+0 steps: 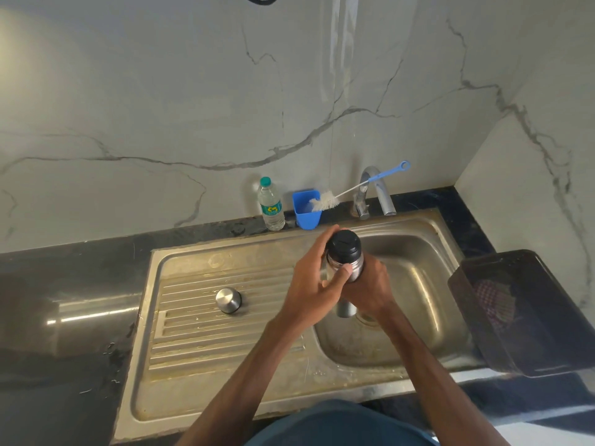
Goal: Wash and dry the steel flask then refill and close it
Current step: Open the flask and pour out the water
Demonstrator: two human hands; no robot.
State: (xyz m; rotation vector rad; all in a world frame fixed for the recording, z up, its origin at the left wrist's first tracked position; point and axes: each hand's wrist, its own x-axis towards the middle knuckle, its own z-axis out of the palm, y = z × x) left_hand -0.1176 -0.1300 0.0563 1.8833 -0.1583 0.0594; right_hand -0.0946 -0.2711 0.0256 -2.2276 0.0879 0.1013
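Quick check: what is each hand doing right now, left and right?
Left hand: wrapped around the steel flask near its black stopper.
Right hand: closed around the flask body.

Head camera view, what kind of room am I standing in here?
Most likely a home kitchen. There is a steel sink with a ribbed drainboard set in a dark stone counter, a curved tap at the marble-look wall, and a bottle brush resting in a blue cup.
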